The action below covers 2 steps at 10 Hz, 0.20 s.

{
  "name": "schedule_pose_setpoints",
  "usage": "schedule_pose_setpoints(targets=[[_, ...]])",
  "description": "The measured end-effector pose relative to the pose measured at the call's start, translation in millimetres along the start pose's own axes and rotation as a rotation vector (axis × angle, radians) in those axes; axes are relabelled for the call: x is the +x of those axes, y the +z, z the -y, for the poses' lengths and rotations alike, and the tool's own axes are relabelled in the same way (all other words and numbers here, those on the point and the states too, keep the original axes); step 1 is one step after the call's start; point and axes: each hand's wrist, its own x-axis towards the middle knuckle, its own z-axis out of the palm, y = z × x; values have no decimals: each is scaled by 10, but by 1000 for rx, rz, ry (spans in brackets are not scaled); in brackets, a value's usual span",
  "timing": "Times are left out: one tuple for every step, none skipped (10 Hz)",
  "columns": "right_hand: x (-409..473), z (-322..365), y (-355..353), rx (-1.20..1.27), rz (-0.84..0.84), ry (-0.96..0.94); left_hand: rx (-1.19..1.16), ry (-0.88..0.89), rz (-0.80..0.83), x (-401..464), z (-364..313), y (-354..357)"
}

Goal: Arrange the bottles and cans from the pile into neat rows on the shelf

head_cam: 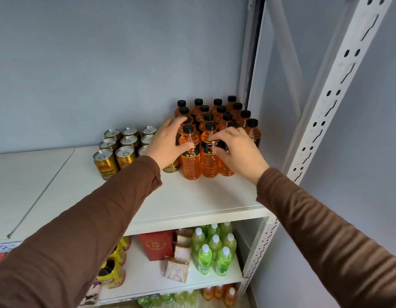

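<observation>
Two hands work at the block of orange bottles point(217, 121) standing upright, black-capped, in tight rows at the right rear of the top shelf point(192, 201). The left hand point(164, 141) has its grip curled round the front-left bottle point(191, 156), thumb across the dark label, fingers reaching behind toward the next row. The right hand point(239, 150) has its grip on the adjacent front bottle point(209, 156), fingertips pinching near the shoulder and thumb on the label; a third front-row bottle is partly hidden behind this hand. Both held bottles stand on the shelf, touching each other.

Gold cans point(117, 150) stand upright in rows just left of the bottles, partly covered by the left wrist; one can's base point(171, 168) shows beneath that hand. Both arms wear brown sleeves point(92, 218).

Lower shelf: green bottles point(213, 247) with white caps in rows at right, a red box point(157, 245) at centre, wrapped packets point(180, 258) beside it, yellow packs point(113, 263) at left. A white perforated upright point(339, 85) frames the right side.
</observation>
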Motion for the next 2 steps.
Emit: schedule_pose_setpoints(targets=[[-106,57,44,59,172,29,-25,10,64,-343,195,-143],[-205,187,-5,134,253,17,18,7,225,-707,445,-442]])
